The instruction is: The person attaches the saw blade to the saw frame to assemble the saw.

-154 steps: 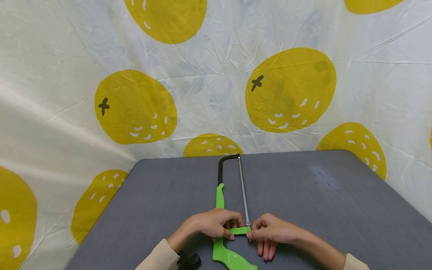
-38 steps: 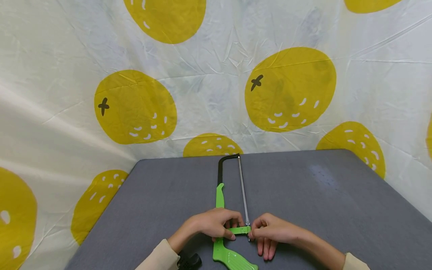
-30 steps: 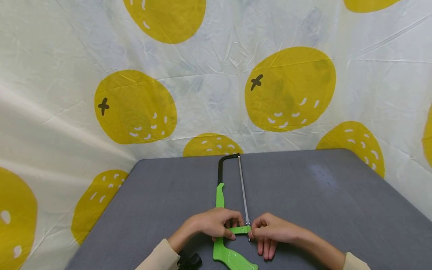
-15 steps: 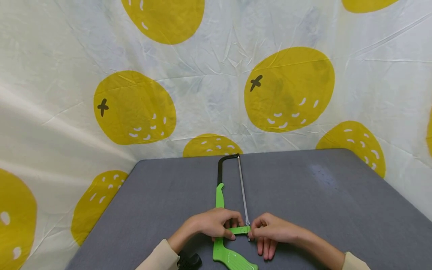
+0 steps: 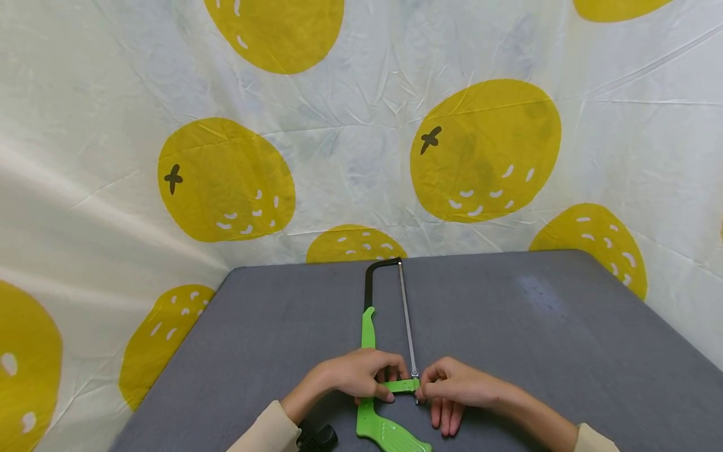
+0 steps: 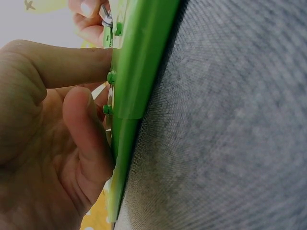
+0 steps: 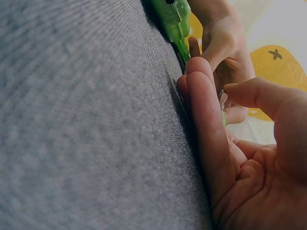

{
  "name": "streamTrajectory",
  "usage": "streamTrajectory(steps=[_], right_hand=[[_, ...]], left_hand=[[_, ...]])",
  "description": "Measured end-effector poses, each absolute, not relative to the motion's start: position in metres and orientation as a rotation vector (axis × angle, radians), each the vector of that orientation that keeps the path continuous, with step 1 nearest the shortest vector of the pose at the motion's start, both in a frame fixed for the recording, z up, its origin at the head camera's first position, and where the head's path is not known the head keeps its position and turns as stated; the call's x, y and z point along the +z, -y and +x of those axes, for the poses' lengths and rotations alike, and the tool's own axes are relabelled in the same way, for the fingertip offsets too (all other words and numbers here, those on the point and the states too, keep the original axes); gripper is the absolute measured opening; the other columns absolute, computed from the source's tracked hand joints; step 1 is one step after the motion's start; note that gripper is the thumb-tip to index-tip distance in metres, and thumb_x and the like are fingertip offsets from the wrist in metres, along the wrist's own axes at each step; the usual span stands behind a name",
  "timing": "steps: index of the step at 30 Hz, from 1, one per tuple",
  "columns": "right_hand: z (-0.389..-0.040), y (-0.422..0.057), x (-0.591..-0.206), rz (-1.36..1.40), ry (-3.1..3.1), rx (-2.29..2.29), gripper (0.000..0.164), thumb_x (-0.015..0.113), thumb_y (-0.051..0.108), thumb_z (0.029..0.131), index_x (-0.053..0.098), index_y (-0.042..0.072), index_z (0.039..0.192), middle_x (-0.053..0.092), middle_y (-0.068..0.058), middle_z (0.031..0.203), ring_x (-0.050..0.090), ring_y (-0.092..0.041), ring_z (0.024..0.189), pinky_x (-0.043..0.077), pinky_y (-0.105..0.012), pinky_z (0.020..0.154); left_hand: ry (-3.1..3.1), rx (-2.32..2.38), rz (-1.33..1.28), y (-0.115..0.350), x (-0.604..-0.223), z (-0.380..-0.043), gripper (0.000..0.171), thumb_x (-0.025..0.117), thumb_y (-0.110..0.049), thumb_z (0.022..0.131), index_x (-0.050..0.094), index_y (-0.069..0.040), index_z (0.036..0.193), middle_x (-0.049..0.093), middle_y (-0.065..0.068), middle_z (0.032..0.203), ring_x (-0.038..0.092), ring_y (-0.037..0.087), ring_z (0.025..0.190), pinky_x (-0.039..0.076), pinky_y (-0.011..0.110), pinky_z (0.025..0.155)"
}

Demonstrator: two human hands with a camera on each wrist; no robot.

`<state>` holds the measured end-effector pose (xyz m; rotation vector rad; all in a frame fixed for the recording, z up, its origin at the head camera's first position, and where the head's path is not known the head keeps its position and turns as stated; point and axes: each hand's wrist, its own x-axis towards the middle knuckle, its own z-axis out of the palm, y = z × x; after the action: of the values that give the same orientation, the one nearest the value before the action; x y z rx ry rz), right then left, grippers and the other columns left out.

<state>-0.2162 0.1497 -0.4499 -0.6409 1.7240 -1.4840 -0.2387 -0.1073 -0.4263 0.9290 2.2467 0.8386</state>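
A hacksaw with a green and black frame lies flat, its grooved green handle towards me. Its thin metal blade runs along the right side. My left hand holds the green frame near the short crosspiece, thumb and fingers on either side of it. Where the blade meets that crosspiece, my right hand pinches a small metal wing nut between thumb and index finger; the fingertips partly hide it. The other right fingers extend low along the table surface.
The grey cloth-covered table stretches out under the saw. Behind and to the left hangs a pale curtain printed with yellow fruit. A black object sits by the left sleeve at the near edge.
The right thumb and index finger have shifted slightly at the wing nut since the oldest frame. The saw and the left hand have stayed in place.
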Motion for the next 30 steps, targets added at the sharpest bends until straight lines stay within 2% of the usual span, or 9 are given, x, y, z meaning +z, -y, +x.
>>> streamTrajectory(steps=[30], right_hand=[[-0.2154, -0.1503, -0.4526, -0.654, -1.722, -1.494, 0.021, 0.054, 0.011, 0.097, 0.068, -0.004, 0.099, 0.070, -0.005, 0.067, 0.069, -0.007, 0.052, 0.056, -0.025, 0.048]], left_hand=[[-2.239, 0.864, 0.925, 0.1064, -0.4271, -0.2373, 0.024, 0.075, -0.010, 0.094, 0.067, -0.021, 0.113, 0.060, -0.009, 0.086, 0.053, 0.008, 0.049, 0.053, 0.033, 0.044]])
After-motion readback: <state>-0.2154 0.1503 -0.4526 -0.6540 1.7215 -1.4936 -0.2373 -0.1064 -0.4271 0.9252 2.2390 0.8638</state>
